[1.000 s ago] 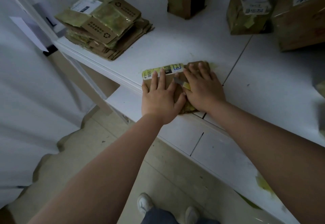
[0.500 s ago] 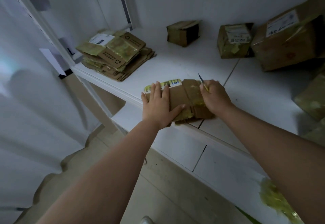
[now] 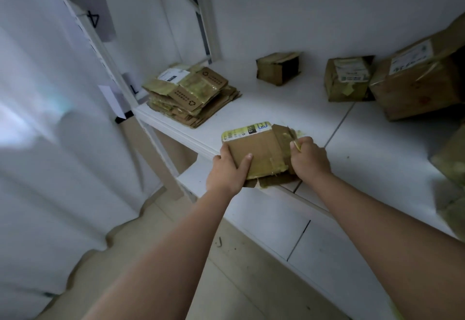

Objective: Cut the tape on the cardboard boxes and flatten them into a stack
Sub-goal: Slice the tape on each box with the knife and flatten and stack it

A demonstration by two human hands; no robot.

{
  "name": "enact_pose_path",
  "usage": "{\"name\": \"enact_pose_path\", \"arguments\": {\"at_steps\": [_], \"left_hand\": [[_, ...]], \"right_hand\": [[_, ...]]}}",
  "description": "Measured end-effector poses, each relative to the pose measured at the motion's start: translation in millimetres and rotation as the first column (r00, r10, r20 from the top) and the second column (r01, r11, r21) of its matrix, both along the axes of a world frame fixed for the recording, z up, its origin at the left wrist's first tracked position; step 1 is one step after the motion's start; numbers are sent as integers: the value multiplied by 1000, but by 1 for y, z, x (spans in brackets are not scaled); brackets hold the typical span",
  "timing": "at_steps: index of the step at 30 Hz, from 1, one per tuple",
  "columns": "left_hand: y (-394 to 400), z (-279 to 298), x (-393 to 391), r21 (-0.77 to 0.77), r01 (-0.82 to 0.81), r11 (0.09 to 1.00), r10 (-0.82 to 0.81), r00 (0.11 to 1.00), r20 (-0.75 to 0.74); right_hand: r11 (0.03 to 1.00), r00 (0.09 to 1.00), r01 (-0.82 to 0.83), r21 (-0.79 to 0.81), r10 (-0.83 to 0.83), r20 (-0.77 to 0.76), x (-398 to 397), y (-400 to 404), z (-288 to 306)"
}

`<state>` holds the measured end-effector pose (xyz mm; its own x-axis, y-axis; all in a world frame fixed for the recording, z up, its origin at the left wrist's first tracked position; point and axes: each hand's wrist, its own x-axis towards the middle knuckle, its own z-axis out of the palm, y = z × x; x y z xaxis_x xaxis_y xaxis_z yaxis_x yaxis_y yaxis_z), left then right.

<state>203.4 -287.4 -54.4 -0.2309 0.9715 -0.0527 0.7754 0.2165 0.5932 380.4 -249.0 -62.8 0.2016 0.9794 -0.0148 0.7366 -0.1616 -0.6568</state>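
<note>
Left hand (image 3: pixel 227 170), flat half a second ago, now grips the flattened brown cardboard box's (image 3: pixel 259 152) near-left edge; right hand (image 3: pixel 310 158) clutches small blade (image 3: pixel 294 137); item light, floppy, best held by edges.

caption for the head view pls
Left hand grips a flattened box; right hand holds a small blade.

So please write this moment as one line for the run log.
left hand: grips flattened box | right hand: holds cutter at box | stack: back left | uncut boxes: remain on table
</note>
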Motion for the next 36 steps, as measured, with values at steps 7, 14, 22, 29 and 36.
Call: {"name": "enact_pose_path", "arguments": {"at_steps": [7,14,22,29,36], "left_hand": [[20,30,-17,137,41,990,-50,996,67],[81,65,-61,342,156,927,-145,988,-57],[184,108,-182,411,303,860,-251,952,-175],[286,145,-300,358,447,820,-332,880,-339],[344,112,-323,221,536,815,-471,835,-286]], "right_hand": [[995,995,96,-10,-96,-21,-26,19,20],[947,965,168,274,-214,151,-66,60,58],[910,949,272,312,-307,68,-182,141,99],[878,947,319,356,-311,-79,-284,204,116],[903,935,348,252,-353,-27,-313,238,84]]}}
